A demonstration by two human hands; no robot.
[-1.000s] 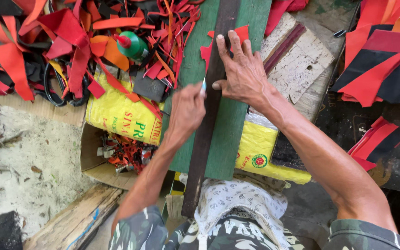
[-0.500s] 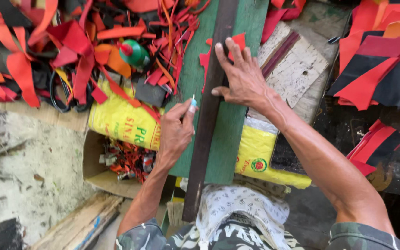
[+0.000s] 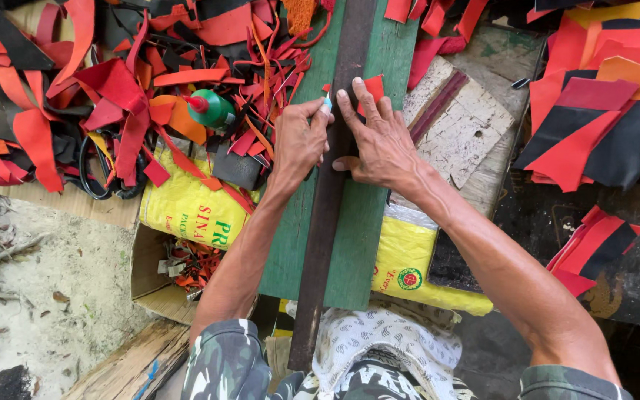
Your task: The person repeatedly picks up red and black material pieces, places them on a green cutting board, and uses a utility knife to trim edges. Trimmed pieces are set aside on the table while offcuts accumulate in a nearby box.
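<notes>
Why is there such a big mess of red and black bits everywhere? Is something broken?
Nothing looks broken. The red, orange and black scraps lie heaped left of the green board, burying a green bottle tipped on its side. The left hand and right hand rest on a dark strip lying along the board.

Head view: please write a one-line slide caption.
Left hand holds blade beside dark strip; right hand presses it.
</notes>
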